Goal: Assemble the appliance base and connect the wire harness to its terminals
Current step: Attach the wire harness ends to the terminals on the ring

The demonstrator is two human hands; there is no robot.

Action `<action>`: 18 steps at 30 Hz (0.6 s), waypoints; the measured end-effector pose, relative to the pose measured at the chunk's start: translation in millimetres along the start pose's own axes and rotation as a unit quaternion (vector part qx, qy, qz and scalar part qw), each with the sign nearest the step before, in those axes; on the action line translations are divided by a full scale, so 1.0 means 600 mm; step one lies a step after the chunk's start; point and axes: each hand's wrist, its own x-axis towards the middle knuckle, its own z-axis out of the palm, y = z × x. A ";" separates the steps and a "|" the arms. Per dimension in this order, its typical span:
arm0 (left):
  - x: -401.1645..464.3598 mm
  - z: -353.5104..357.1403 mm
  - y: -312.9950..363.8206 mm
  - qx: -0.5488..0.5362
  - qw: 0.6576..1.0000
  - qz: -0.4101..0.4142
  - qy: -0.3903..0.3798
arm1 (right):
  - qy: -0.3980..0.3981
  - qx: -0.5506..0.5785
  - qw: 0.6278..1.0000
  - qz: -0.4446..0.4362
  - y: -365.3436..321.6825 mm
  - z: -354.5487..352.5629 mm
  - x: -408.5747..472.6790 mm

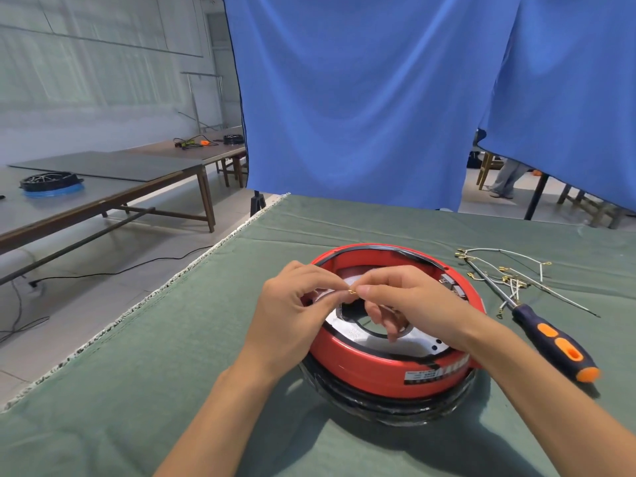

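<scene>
Left hand (292, 304) and right hand (406, 301): small brass terminal (351, 290) pinched between both at frame centre, held above red appliance base (378, 370); wire harness (509, 277) and screwdriver (554, 342) laid at right on green cloth (137, 356)

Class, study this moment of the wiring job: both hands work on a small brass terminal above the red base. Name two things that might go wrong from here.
1. The brass terminal, pinched between the left hand and right hand, may slip and drop into the red base.
2. The spare wire harness lies tangled over the screwdriver shaft; lifting either may drag the other.
</scene>
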 end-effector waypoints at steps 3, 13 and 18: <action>0.000 -0.001 -0.002 0.014 1.000 -0.019 0.005 | 0.101 -0.131 0.981 -0.097 0.000 0.006 0.003; -0.002 0.004 -0.006 0.002 0.998 -0.067 0.008 | 0.174 -0.284 0.931 -0.149 0.000 0.020 0.003; -0.001 0.006 -0.011 -0.027 0.995 -0.087 0.044 | 0.204 -0.283 0.930 -0.114 -0.002 0.021 0.013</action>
